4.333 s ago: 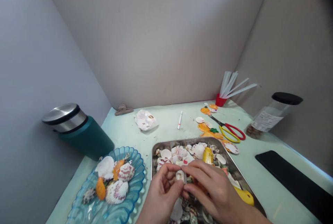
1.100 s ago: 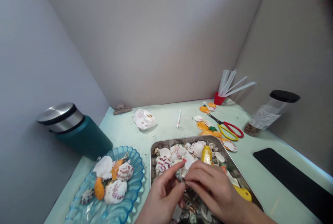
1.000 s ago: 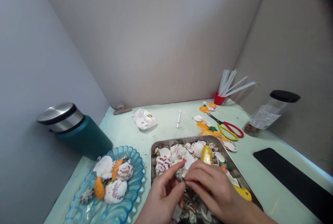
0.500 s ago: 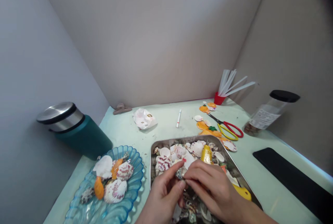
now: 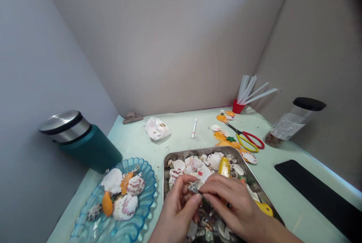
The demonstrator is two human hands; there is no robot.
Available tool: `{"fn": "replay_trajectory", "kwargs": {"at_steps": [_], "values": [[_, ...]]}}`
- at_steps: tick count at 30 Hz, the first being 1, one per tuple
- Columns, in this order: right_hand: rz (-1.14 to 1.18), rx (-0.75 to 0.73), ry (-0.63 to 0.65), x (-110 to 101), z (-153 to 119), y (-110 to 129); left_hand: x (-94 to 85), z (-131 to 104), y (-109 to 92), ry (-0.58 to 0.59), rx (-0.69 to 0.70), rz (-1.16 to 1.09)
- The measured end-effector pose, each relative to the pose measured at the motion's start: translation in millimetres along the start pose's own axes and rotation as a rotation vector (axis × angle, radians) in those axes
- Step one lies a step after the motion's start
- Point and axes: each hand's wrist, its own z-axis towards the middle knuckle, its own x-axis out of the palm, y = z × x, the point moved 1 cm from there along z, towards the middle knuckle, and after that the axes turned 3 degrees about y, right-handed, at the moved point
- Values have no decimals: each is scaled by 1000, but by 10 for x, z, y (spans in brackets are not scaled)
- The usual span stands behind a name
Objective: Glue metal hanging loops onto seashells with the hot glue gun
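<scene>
Over the metal tray [image 5: 177,153] my two hands meet, fingers closed on a small grey-and-white speckled seashell [image 5: 194,187]. My left hand [image 5: 181,205] curls around it with thumb and forefinger. The fingertips of my right hand [image 5: 232,201] pinch at its right side, partly covering it. Beneath them the tray is full of shells, among them pale scallop shells [image 5: 194,162]. A yellow glue gun [image 5: 224,167] lies in the tray behind my right hand, and its handle [image 5: 264,208] shows past my wrist.
On the left, a blue scalloped dish [image 5: 151,186] holds several shells beside a teal bottle [image 5: 93,149]. A plastic wrapper [image 5: 156,129] and white marker [image 5: 194,128] lie behind the tray. Red-and-yellow scissors [image 5: 250,140], orange shell pieces [image 5: 226,141], a clear jar [image 5: 291,124] and a black strip [image 5: 316,194] are to the right.
My left fingers have shifted slightly, and the speckled shell between my hands now shows more clearly. Everything else stays in place.
</scene>
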Motion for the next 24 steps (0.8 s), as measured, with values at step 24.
{"fn": "replay_trajectory", "kwargs": {"at_steps": [24], "values": [[22,28,12,-49,27,55,1,-21,-70,-31,-41,26]]}}
